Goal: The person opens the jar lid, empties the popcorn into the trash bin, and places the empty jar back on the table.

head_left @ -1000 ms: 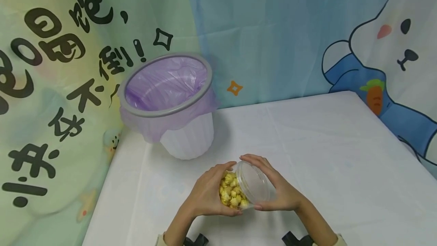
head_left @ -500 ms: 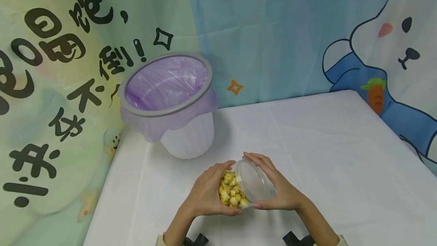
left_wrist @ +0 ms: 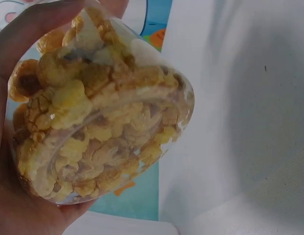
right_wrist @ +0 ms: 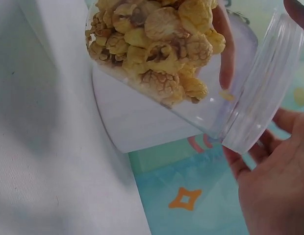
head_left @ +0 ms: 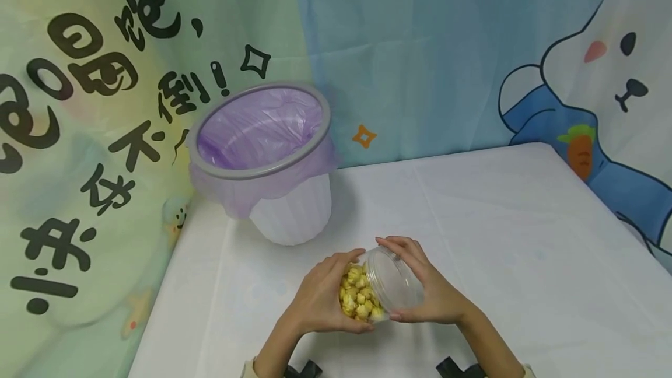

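A clear plastic jar [right_wrist: 203, 110] of yellow popcorn [head_left: 360, 295] is tilted above the table, its lid end to the right. My left hand [head_left: 321, 297] grips the jar's body near the base, with the thumb below and the fingers above. In the left wrist view, popcorn [left_wrist: 98, 122] shows through the bottom. My right hand [head_left: 431, 291] holds the clear lid [head_left: 395, 279] by its rim, thumb and fingers on opposite sides. Seen from the right wrist, the ridged lid [right_wrist: 265, 85] sits on the jar's mouth. The right palm hides behind the lid in the head view.
At the back left stands a white bin [head_left: 294, 214] with a grey rim and a purple liner bag [head_left: 257, 127]. A white cloth [head_left: 472, 209] covers the table. Printed curtains [head_left: 409, 63] hang behind and to the left.
The head view has shifted slightly. Both hands keep their hold on the jar and lid; the right fingers have moved a little along the lid's rim.
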A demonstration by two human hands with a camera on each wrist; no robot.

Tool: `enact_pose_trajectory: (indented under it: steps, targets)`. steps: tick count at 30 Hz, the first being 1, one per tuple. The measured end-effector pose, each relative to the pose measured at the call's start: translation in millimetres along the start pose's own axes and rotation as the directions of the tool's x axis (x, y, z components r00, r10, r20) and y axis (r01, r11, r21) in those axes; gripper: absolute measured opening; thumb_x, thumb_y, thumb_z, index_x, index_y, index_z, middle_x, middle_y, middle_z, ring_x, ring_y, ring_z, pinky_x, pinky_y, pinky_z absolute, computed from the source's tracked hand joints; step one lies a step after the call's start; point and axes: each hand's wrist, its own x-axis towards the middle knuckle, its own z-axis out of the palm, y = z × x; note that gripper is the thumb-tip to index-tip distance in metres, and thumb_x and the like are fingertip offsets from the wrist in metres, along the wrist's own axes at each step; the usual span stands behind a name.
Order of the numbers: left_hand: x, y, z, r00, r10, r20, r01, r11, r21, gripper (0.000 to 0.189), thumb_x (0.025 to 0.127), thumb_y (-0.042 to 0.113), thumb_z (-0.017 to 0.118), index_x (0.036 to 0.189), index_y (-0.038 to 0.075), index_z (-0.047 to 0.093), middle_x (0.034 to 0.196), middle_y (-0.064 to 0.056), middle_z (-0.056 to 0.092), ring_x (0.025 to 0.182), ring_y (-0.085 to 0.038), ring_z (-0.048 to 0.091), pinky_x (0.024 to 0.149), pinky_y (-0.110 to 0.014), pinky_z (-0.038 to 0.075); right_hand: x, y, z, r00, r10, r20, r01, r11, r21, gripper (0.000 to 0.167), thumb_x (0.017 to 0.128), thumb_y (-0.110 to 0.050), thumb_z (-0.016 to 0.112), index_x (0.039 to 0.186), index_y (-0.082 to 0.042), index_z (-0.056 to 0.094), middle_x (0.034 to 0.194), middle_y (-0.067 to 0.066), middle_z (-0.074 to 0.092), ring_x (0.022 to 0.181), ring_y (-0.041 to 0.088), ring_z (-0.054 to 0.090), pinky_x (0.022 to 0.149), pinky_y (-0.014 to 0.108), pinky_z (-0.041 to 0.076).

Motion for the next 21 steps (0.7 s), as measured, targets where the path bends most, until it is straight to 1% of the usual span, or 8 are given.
enact_pose_trajectory:
  steps: [2, 5, 8, 10, 14, 16, 18, 21]
  targets:
    - [-0.1, 0.0, 0.1, 1.000, 0.002, 0.004, -0.002, 1.000, -0.007, 0.113, 0.048, 0.058, 0.082, 0.142, 0.023, 0.030, 0.120, 0.005, 0.051, 0.103, -0.010, 0.052, 0.085, -0.033, 0.046, 0.1, -0.6, -1.0, 0.999, -0.048, 0.007, 0.048, 0.998, 0.027, 0.099, 0.060, -0.023, 0.082, 0.144, -0.009, 0.031, 0.141, 0.008, 0.029, 0.127, 0.023, 0.026, 0.083, 0.068, 0.033]
    - [-0.1, -0.1, -0.5, 1.000, 0.000, 0.008, 0.000, 1.000, -0.028, 0.113, 0.048, 0.058, 0.082, 0.143, 0.025, 0.028, 0.121, 0.004, 0.051, 0.104, -0.010, 0.051, 0.085, -0.033, 0.046, 0.2, -0.5, -2.6, 0.994, -0.106, 0.031, 0.104, 0.992, 0.069, 0.098, 0.064, -0.025, 0.080, 0.144, -0.004, 0.028, 0.145, 0.013, 0.026, 0.133, 0.027, 0.020, 0.084, 0.074, 0.027]
    - [0.9, -0.5, -1.7, 1.000, -0.006, 0.009, 0.007, 0.999, -0.045, 0.113, 0.049, 0.057, 0.082, 0.142, 0.024, 0.029, 0.121, 0.002, 0.052, 0.104, -0.010, 0.051, 0.086, -0.034, 0.046, 0.4, -0.2, -4.5, 0.997, -0.062, 0.045, 0.057, 0.994, 0.090, 0.099, 0.067, -0.036, 0.079, 0.145, -0.007, 0.025, 0.148, 0.009, 0.022, 0.134, 0.024, 0.017, 0.086, 0.073, 0.025]
    - [1.6, -0.6, -2.6, 1.000, -0.012, 0.013, 0.013, 0.999, -0.050, 0.112, 0.049, 0.056, 0.083, 0.142, 0.023, 0.030, 0.120, 0.002, 0.052, 0.104, -0.010, 0.051, 0.086, -0.034, 0.046, 0.7, 0.7, -6.1, 0.999, -0.010, 0.048, 0.006, 0.996, 0.086, 0.101, 0.067, -0.040, 0.079, 0.146, -0.010, 0.024, 0.147, 0.005, 0.022, 0.133, 0.021, 0.018, 0.089, 0.068, 0.027]
    - [2.4, -0.9, -3.4, 0.999, -0.022, 0.025, 0.022, 0.999, -0.031, 0.111, 0.049, 0.056, 0.083, 0.142, 0.021, 0.032, 0.120, 0.002, 0.053, 0.104, -0.011, 0.051, 0.086, -0.035, 0.046, 0.8, 3.1, -8.2, 0.998, 0.035, 0.051, -0.039, 0.997, 0.071, 0.099, 0.065, -0.030, 0.082, 0.146, -0.013, 0.027, 0.143, 0.002, 0.027, 0.127, 0.019, 0.027, 0.090, 0.058, 0.033]
    - [1.8, -0.8, -2.8, 0.999, -0.031, 0.031, 0.031, 0.999, -0.027, 0.110, 0.050, 0.056, 0.082, 0.142, 0.021, 0.032, 0.120, 0.002, 0.053, 0.104, -0.011, 0.052, 0.086, -0.036, 0.046, -0.1, 3.4, -8.5, 0.998, 0.005, 0.058, -0.010, 0.996, 0.088, 0.098, 0.064, -0.021, 0.081, 0.145, -0.012, 0.028, 0.143, 0.004, 0.028, 0.128, 0.020, 0.026, 0.090, 0.061, 0.032]
    - [0.7, -0.9, -2.0, 0.999, -0.038, 0.035, 0.039, 0.999, -0.030, 0.110, 0.051, 0.056, 0.082, 0.142, 0.022, 0.031, 0.120, 0.001, 0.053, 0.104, -0.011, 0.052, 0.086, -0.036, 0.046, -0.8, 3.4, -8.4, 0.997, -0.050, 0.065, 0.041, 0.991, 0.125, 0.097, 0.064, -0.014, 0.079, 0.145, -0.007, 0.026, 0.145, 0.010, 0.027, 0.132, 0.024, 0.023, 0.088, 0.069, 0.027]
    - [-0.6, -1.1, -1.5, 0.999, -0.042, 0.033, 0.043, 0.998, -0.039, 0.110, 0.051, 0.056, 0.082, 0.142, 0.023, 0.030, 0.120, 0.001, 0.053, 0.104, -0.011, 0.052, 0.086, -0.037, 0.046, -1.6, 3.6, -8.4, 0.992, -0.096, 0.077, 0.081, 0.982, 0.173, 0.100, 0.065, -0.015, 0.079, 0.145, -0.002, 0.021, 0.149, 0.015, 0.020, 0.136, 0.026, 0.015, 0.086, 0.076, 0.019]
